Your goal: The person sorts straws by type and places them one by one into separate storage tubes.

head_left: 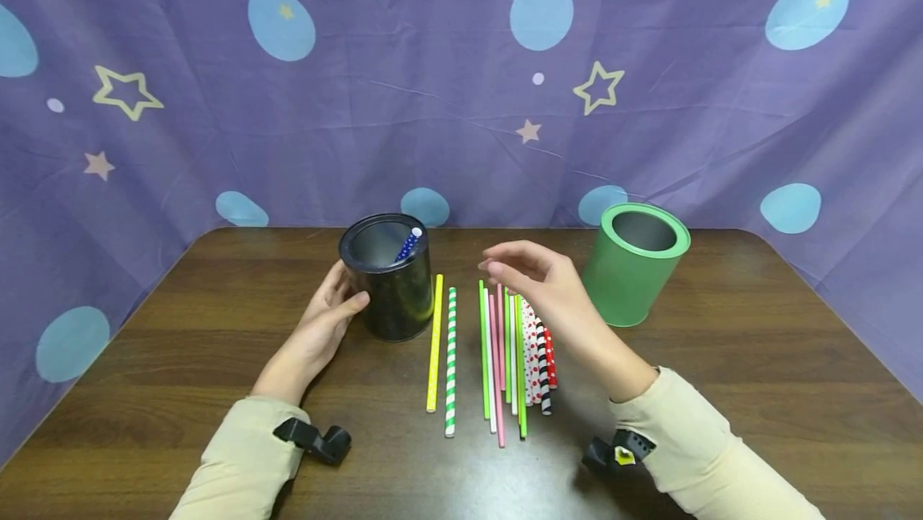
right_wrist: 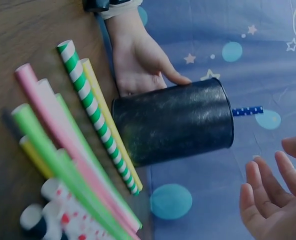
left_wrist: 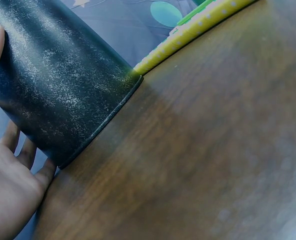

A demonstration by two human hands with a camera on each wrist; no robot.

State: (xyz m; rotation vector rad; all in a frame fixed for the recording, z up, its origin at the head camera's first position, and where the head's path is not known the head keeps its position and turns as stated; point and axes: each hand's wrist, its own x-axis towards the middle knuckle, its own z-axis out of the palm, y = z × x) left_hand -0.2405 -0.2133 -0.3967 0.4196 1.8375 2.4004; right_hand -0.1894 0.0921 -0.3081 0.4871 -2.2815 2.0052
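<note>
My left hand (head_left: 324, 324) holds the side of a black can (head_left: 392, 304), thumb at the front and fingers behind. The can stands upright on the table. A blue straw with white dots (head_left: 408, 245) leans inside it, its tip above the rim. My right hand (head_left: 551, 288) hovers over the far ends of a row of paper straws (head_left: 501, 392), in pink, white, light green, red-dotted and black-striped. In the right wrist view its fingers (right_wrist: 258, 182) are spread and loosely bent, with nothing between them. A yellow dotted straw (head_left: 435, 344) and a green-striped straw (head_left: 451, 360) lie beside the can.
A green can (head_left: 630, 288) stands at the back right of the brown wooden table (head_left: 750, 344), beyond my right hand. Behind the table's far edge hangs a purple curtain (head_left: 433, 39) with stars and blue ovals.
</note>
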